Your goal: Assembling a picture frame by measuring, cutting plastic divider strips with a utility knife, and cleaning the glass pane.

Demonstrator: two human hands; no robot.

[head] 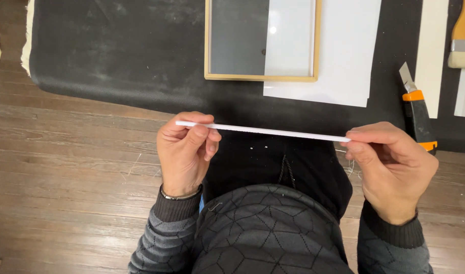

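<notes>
Hands first: I see the left hand (185,152) pinching the left end of a thin white flat strip (263,131), thumb and fingers closed on it, and the right hand (392,170) pinching its right end the same way. The strip runs nearly level between them, seen edge-on, held above the near edge of a black mat (115,56) that lies on a dark wooden plank floor (65,177).

On the far side of the mat sits a rectangular light wooden frame (261,77), its left half showing grey and its right half white; its far edge is cut off by the picture. It partly overlaps a white sheet of paper (344,66) to its right. Further right lies a utility knife with a black and orange handle (417,116), blade pointing far. Beyond it I note a pale cream strip (431,56) and a wide brush with a wooden handle (463,40), both cut off at the edge. No labels are legible. Small white flecks near the strip I cannot identify.
</notes>
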